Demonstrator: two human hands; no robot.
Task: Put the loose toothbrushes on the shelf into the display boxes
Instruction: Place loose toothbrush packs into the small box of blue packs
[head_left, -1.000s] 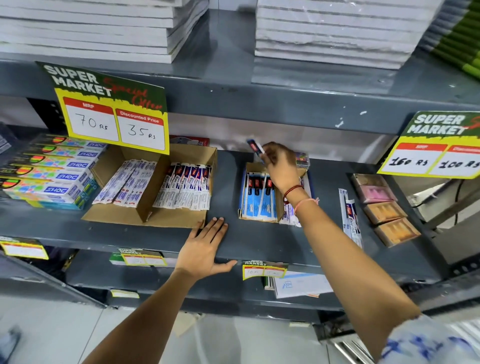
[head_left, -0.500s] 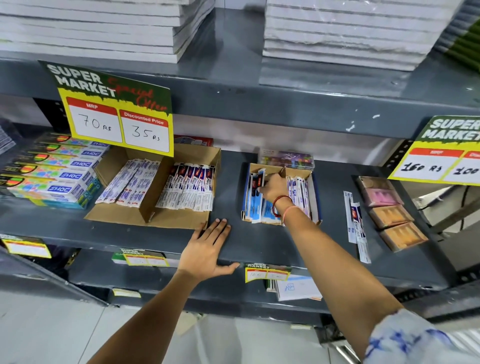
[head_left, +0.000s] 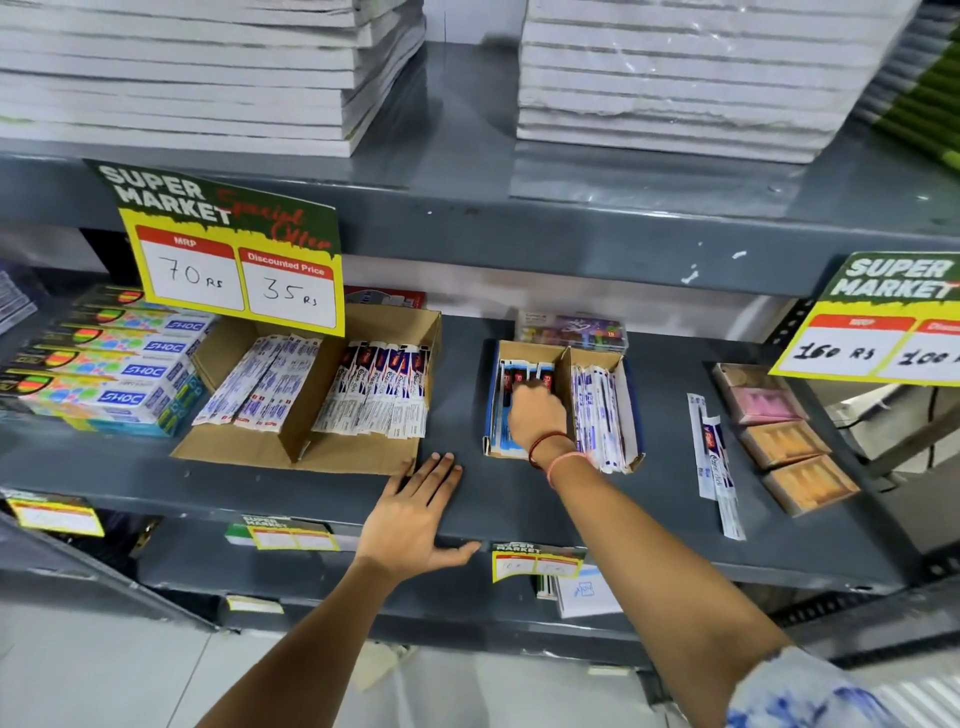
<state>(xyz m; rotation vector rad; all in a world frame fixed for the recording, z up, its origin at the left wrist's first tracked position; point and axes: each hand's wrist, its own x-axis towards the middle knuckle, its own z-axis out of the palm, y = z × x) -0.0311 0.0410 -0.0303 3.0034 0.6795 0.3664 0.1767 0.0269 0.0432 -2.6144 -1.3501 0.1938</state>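
The right hand (head_left: 537, 410) presses into the small display box (head_left: 631, 415), grip unclear; the left hand (head_left: 415, 514) lies flat, fingers spread, on the shelf (head_left: 519, 499). Two loose toothbrushes (head_left: 716, 467) remain.

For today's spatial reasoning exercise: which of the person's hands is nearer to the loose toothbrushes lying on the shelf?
Right. The right hand is inside the small display box, just left of the loose toothbrushes. The left hand rests flat on the shelf edge, farther left.
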